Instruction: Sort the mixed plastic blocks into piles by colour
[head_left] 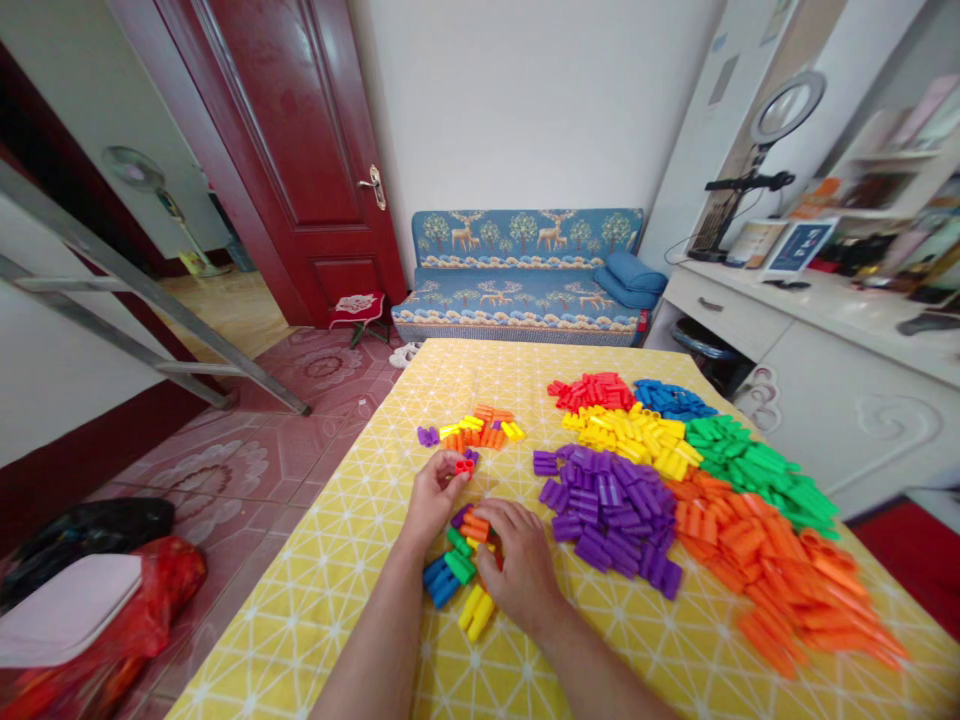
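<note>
My left hand (435, 497) is closed in a pinch on a red double-tube plastic piece (465, 466), its round open ends facing me. My right hand (519, 555) curls over a small near pile, thumb and fingertips around an orange tube piece (475, 526). In that pile lie green pieces (460, 560), blue pieces (441, 582), yellow pieces (475, 612) and a bit of purple. The right palm hides part of it. Just beyond my left hand is a loose mixed group of orange pieces (491, 437), yellow, red and purple ones.
Colour-sorted heaps cover the table's right side: purple (611, 510), yellow (630, 432), red (592, 391), blue (671, 398), green (754, 470) and orange (780, 570). A yellow patterned cloth (315, 600) covers the table. A blue sofa (517, 280) stands behind; a white dresser (847, 370) is at right.
</note>
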